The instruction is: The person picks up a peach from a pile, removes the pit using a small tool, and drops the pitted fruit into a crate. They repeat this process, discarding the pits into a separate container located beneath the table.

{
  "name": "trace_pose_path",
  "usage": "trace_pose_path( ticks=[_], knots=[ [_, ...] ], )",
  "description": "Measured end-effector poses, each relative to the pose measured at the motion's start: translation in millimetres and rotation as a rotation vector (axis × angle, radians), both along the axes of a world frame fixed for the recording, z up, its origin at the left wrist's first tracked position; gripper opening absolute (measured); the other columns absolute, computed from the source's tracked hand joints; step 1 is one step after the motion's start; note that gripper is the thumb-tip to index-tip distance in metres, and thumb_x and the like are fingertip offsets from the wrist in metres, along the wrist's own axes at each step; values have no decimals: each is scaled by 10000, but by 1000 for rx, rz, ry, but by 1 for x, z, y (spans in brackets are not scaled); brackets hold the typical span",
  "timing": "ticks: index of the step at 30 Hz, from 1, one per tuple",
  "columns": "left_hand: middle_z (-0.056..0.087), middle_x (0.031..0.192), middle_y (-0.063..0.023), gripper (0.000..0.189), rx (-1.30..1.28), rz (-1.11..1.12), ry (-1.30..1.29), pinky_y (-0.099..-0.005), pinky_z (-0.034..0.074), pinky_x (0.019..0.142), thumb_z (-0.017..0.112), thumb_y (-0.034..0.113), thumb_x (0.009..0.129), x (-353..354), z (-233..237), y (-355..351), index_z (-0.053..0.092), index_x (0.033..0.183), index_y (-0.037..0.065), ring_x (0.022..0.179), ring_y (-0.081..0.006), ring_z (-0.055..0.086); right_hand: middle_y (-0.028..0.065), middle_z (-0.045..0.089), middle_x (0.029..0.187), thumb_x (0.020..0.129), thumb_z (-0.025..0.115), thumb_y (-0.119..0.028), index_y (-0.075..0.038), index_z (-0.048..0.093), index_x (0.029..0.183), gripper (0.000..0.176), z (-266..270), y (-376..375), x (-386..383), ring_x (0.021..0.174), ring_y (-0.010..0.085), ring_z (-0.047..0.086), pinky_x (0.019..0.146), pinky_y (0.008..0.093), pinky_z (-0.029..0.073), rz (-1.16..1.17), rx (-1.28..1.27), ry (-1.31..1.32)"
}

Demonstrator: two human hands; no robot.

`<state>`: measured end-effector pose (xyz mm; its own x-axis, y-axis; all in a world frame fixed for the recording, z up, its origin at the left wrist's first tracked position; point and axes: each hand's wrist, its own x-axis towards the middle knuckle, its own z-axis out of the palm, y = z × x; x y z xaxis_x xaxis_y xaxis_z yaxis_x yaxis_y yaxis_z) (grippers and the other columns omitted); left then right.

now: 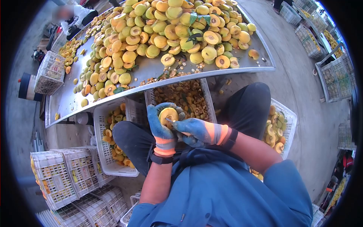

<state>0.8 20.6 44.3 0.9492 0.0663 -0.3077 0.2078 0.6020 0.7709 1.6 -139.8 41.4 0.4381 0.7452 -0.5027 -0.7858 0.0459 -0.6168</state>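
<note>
Just before the silver metal table's (68,102) near edge, the left hand (160,126) in a blue-and-orange glove cups a round yellow fruit half (164,114); the likewise gloved right hand (196,131) grips a slim metal tool (169,120) at its cut face — a slip could jab the left hand, a slack hold drop the fruit half.

The metal counter (68,99) bears a large heap of yellow-orange fruit (159,36), many pieces cut in half, with green leaves (204,19) among them and small loose fragments (180,69) along its near edge, while the gray floor (293,89) supports white plastic crates (123,172).
</note>
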Motion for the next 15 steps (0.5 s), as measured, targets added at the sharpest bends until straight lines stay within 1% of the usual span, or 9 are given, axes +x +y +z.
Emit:
trace_pose_path(
  ticks=[1, 3, 4, 7, 8, 10, 11, 13, 15],
  knots=[
    [704, 898, -148, 596, -28, 23, -13, -400, 605, 760, 382, 576, 1095, -1, 2, -1, 634, 1106, 36, 802, -274, 696, -51, 465, 605, 1064, 565, -566, -101, 631, 915, 493, -2, 0, 0, 465, 66, 400, 433, 236, 305, -33, 68, 66],
    [706, 902, -157, 619, -80, 64, -39, -412, 602, 770, 389, 601, 1085, -5, 4, -6, 643, 1085, 36, 817, -285, 695, -48, 469, 608, 1066, 563, -554, -99, 628, 904, 487, 2, -5, 2, 464, 69, 395, 426, 240, 303, -16, 98, 86],
    [703, 894, -167, 611, 136, 97, -72, -407, 598, 734, 401, 601, 1084, -8, 4, -10, 649, 1047, 44, 789, -287, 690, -46, 471, 609, 1067, 562, -548, -98, 627, 899, 484, 4, -6, 0, 463, 70, 392, 422, 242, 302, -5, 114, 104],
    [692, 857, -169, 582, -10, 89, 68, -392, 592, 699, 420, 585, 1086, -3, -10, -6, 642, 1033, 50, 741, -277, 678, -56, 454, 604, 1068, 557, -547, -109, 626, 910, 471, 2, 4, -3, 452, 64, 381, 407, 232, 283, 15, -107, -42],
    [679, 817, -162, 584, -13, 113, 118, -378, 583, 667, 436, 595, 1086, -5, -12, -9, 639, 1015, 52, 692, -267, 661, -57, 450, 602, 1066, 560, -551, -112, 623, 913, 469, 1, 4, -4, 447, 63, 379, 402, 229, 279, 21, -120, -72],
    [671, 805, -155, 592, 21, 128, 100, -375, 580, 664, 445, 610, 1083, -6, -13, -16, 640, 1009, 56, 688, -265, 657, -58, 441, 597, 1062, 564, -559, -119, 615, 921, 465, -1, 1, -3, 438, 61, 374, 391, 224, 271, 23, -150, -134],
    [667, 798, -152, 596, 36, 137, 90, -373, 578, 662, 449, 618, 1081, -6, -14, -18, 640, 1006, 58, 686, -263, 655, -46, 457, 607, 1068, 556, -541, -119, 611, 916, 452, 0, -2, -2, 454, 72, 391, 408, 234, 292, 47, -111, -65],
    [669, 825, -146, 593, 24, 34, 34, -369, 577, 678, 458, 624, 1078, -9, -16, -15, 641, 1002, 65, 714, -263, 661, -20, 488, 627, 1079, 538, -503, -117, 604, 905, 428, 0, -11, 1, 486, 94, 426, 442, 254, 334, 97, -29, 75],
    [674, 861, -139, 591, -23, -63, 12, -365, 578, 698, 458, 628, 1077, -10, -18, -13, 642, 1006, 71, 743, -263, 666, -14, 469, 592, 1090, 520, -495, -106, 598, 939, 425, -14, -18, 0, 427, 95, 393, 388, 246, 324, 132, 290, 322]
  ],
)
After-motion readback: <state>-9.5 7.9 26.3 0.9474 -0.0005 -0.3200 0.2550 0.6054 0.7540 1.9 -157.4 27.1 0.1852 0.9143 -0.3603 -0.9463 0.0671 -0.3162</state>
